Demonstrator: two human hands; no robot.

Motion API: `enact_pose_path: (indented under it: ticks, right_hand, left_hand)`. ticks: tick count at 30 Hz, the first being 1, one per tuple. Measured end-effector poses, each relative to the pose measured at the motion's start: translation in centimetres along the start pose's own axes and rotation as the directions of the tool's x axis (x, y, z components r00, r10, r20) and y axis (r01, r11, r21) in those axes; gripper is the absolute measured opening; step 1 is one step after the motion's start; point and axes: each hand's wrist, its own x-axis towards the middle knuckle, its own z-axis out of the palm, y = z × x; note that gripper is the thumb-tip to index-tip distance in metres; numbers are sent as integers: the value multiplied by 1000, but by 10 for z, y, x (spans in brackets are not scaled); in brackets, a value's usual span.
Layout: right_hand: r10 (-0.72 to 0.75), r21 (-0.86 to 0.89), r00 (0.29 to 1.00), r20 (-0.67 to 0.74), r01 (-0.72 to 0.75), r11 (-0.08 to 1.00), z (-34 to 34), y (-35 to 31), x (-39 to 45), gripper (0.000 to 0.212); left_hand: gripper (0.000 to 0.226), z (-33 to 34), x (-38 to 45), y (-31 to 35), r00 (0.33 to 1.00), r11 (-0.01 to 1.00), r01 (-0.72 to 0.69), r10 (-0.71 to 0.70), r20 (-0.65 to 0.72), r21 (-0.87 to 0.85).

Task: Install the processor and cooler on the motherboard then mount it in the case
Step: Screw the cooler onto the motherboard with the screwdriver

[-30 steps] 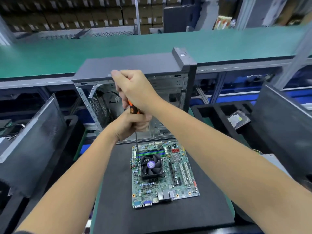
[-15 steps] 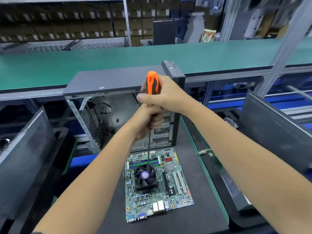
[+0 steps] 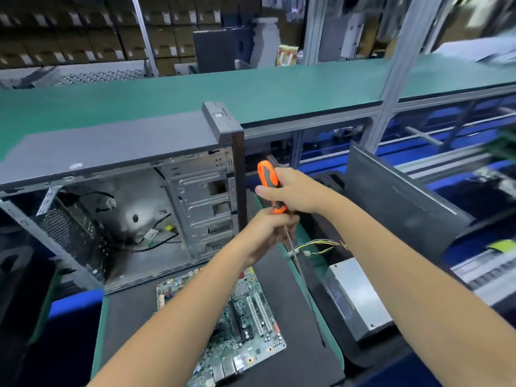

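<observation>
Warehouse shelving behind; on the dark bench (image 3: 293,317) the case (image 3: 125,191) stands open. Motherboard (image 3: 245,325) lies below both hands. Left hand (image 3: 268,233) and right hand (image 3: 293,192) grip the screwdriver (image 3: 268,177), shaft slanting down-right, off the board.

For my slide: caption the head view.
Both hands grip an orange screwdriver above the motherboard before the open case.

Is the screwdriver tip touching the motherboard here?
Apart. The head view shows the screwdriver shaft slanting right of the motherboard, its tip over the black mat, gripped by both the right hand and left hand.
</observation>
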Motion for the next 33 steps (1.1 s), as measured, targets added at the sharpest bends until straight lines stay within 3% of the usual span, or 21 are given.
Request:
enact_pose_path:
  ticks: [6,9,13,19,23,29,33]
  right_hand:
    - [211,101,975,68,-218,971,13,77,40,41]
    - [291,109,946,143,-307,945,28,109,64,43]
    - [361,47,908,210,-379,924,58,146,94,41]
    - [421,-85,856,301,-416,906,99,182,109,34]
    - [408,-113,882,238,-392,913,107,189,113,38]
    - [416,-95,868,271,-406,909,107,187,108,36]
    - [443,-101,877,183,-432,896,115,171,93,21]
  left_hand:
    - [18,-8,52,-36,975,901,150,-67,-211,407]
    - [20,-19,76,-59,927,837,271,-94,-363,475]
    - [17,-36,107,-85,862,674,412,-71,-502,613]
    - [31,-54,127,-123,737,581,564,-33,-675,587]
    - [21,-55,132,-131,724,554,565,24,-690,612]
    - [27,-55,126,-136,734,439,593,50,-677,675]
    - [15,-55,102,-129,801,344,542,62,-595,767]
